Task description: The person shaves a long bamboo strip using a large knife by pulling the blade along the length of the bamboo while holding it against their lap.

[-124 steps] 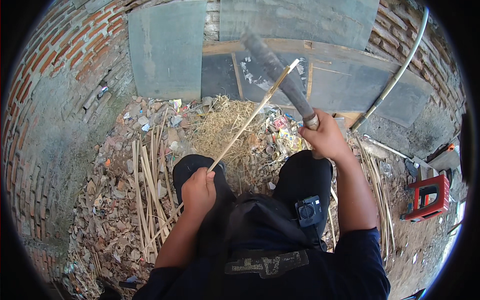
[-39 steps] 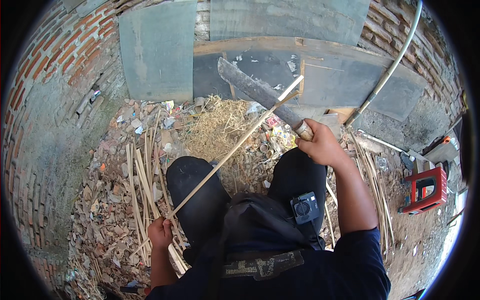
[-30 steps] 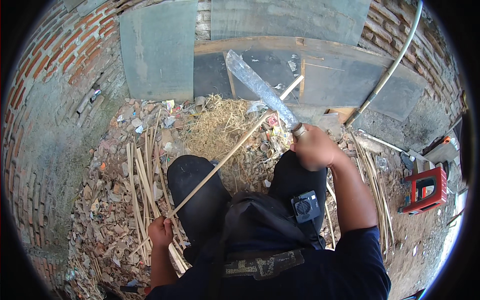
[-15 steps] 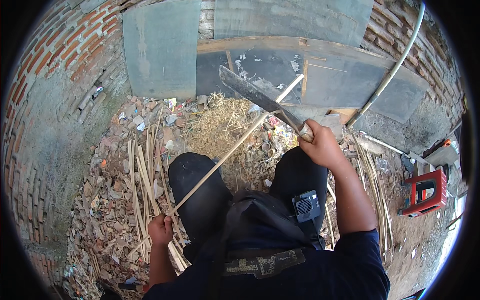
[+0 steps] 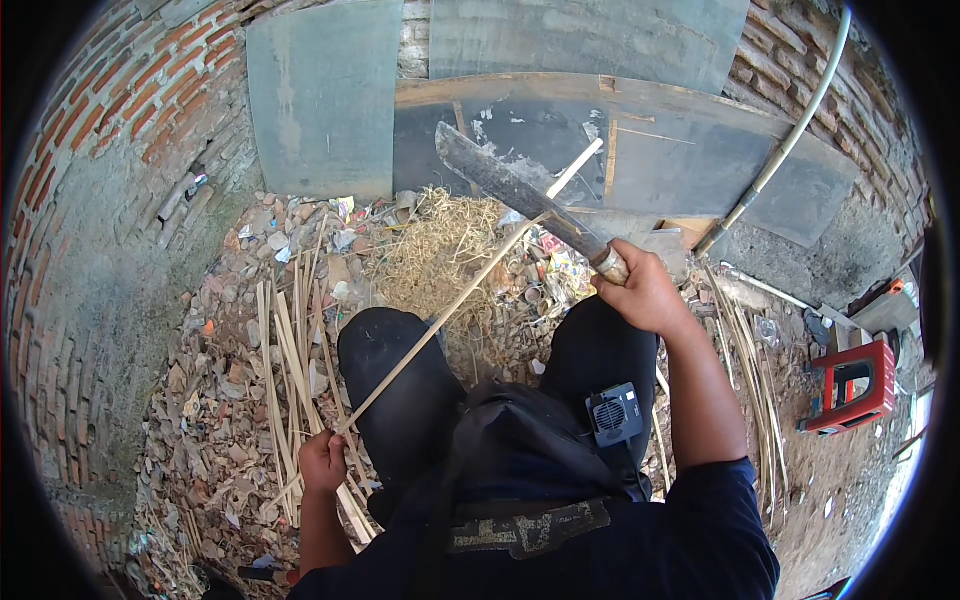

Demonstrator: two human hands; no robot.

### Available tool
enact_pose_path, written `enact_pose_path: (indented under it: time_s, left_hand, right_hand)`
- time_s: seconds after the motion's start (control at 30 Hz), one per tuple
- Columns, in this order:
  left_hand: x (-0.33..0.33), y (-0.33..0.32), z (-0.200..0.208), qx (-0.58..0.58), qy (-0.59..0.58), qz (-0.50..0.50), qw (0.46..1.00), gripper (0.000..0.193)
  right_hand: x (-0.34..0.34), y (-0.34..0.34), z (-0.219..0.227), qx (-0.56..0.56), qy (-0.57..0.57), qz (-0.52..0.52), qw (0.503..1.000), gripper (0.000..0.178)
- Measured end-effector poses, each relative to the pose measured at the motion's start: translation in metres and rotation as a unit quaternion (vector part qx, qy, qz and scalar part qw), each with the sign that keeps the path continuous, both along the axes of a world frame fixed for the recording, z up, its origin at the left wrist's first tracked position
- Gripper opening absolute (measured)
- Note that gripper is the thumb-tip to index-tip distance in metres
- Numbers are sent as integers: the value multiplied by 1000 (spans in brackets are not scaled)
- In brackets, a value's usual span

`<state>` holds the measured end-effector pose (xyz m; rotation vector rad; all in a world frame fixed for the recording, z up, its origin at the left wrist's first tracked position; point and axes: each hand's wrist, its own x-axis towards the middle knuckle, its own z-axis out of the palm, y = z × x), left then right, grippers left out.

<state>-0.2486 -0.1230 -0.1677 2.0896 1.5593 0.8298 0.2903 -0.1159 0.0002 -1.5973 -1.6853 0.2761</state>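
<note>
One long bamboo strip [image 5: 460, 300] runs across the left knee, left hand [image 5: 322, 462] clamped on its low end. Right hand [image 5: 645, 290] grips the machete [image 5: 520, 195], which has dropped back against the strip since half a second ago, so shaving continues. Split strips [image 5: 285, 350] lie left of the knee.

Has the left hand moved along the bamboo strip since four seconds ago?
Yes. The left hand slid down the bamboo strip, from over the left knee to beside the strip pile.

I see a red stool [image 5: 848, 388] on the dirt at far right, a pale hose [image 5: 790, 150] climbing the brick wall [image 5: 110, 150], grey panels [image 5: 322, 95] leaning there, and dry straw [image 5: 440, 250] amid rubble
</note>
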Motion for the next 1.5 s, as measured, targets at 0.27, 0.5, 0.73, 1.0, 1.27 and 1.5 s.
enact_pose_path:
  time_s: [0.27, 0.5, 0.73, 1.0, 1.27, 1.5]
  left_hand:
    - [2, 3, -1, 15, 13, -12, 1000, 57]
    - [-2, 0, 1, -37, 2, -5, 999, 52]
    - [4, 2, 15, -43, -29, 0, 999, 51]
    - [10, 6, 8, -54, -5, -21, 998, 50]
    - [3, 1, 10, -57, -54, -20, 997, 49]
    - [24, 12, 41, -83, -31, -11, 996, 49]
  right_hand:
    - [-1, -3, 11, -126, -1, -19, 992, 32]
    - [2, -3, 31, -213, 193, -123, 950, 29]
    - [-2, -5, 1, -158, 77, -16, 984, 28]
    - [-1, 1, -26, 13, -38, 65, 997, 24]
    - [-5, 1, 16, -205, 237, -81, 946, 25]
    - [-33, 0, -9, -143, 69, 123, 980, 25]
